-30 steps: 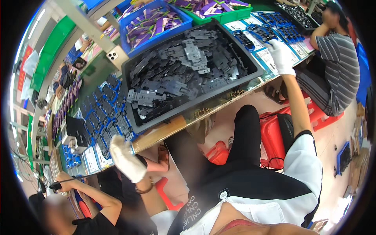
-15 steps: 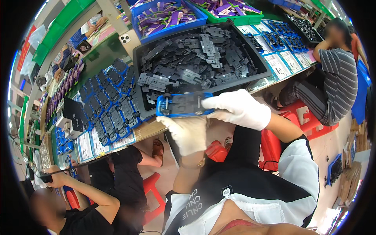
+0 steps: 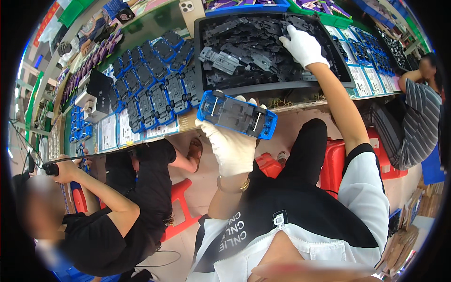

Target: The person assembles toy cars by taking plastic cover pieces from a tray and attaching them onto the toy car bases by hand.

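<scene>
In my gloved left hand (image 3: 231, 151) lies a blue toy car (image 3: 236, 114), underside up, held in front of the tray's near edge. Its dark underside shows two metal axles with black wheels, and it slants down to the right. My gloved right hand (image 3: 305, 48) reaches over the right part of a black tray (image 3: 282, 88), thumb and forefinger apart above the heap. Nothing can be made out between them. Black and dark grey plastic chassis plates (image 3: 221, 60) fill the tray in a loose pile.
Left of the tray, rows of blue cars with dark undersides (image 3: 155, 101) cover the bench; more cars (image 3: 361, 49) stand to the right. A phone (image 3: 191, 16) leans behind. Blue (image 3: 249, 9) and green bins (image 3: 336, 19) hold purple parts. Co-workers sit left (image 3: 94, 239) and right (image 3: 418, 122).
My right hand has let go of the car and moved up and right over the tray. The car stays in my left hand, now slanting. The whole view has shifted a little.
</scene>
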### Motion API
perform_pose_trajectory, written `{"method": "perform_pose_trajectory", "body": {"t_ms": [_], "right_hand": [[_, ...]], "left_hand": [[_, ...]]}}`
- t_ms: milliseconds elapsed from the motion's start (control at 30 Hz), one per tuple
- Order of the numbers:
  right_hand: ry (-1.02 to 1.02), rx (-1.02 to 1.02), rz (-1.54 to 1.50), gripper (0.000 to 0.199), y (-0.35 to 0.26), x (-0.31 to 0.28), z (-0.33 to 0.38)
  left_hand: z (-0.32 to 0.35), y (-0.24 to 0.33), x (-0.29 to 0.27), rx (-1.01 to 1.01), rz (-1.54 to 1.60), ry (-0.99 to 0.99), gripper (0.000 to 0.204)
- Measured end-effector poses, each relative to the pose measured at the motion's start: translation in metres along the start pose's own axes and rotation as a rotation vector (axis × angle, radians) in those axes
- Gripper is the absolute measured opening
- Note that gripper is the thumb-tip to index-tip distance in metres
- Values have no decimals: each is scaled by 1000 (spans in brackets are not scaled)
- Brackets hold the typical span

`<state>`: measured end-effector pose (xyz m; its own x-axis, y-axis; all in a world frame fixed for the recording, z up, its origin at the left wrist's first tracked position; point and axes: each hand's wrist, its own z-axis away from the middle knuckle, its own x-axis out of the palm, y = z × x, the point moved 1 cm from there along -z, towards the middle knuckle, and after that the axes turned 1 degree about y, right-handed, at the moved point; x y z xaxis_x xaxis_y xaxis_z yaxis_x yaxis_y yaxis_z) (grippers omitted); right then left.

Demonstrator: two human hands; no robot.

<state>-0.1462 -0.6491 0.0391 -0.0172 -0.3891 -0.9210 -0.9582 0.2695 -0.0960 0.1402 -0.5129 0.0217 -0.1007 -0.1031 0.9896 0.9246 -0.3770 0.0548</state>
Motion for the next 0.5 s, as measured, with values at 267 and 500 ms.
{"method": "perform_pose_trajectory", "body": {"t_ms": [267,500], "right_hand": [[294,-220,-412,40,-44,-72,71],[166,-578,-560,53,-107,-118,184]], "left_hand": [[3,10,-10,65,-104,66,68],[0,4,-23,184,-233,123,61]]}}
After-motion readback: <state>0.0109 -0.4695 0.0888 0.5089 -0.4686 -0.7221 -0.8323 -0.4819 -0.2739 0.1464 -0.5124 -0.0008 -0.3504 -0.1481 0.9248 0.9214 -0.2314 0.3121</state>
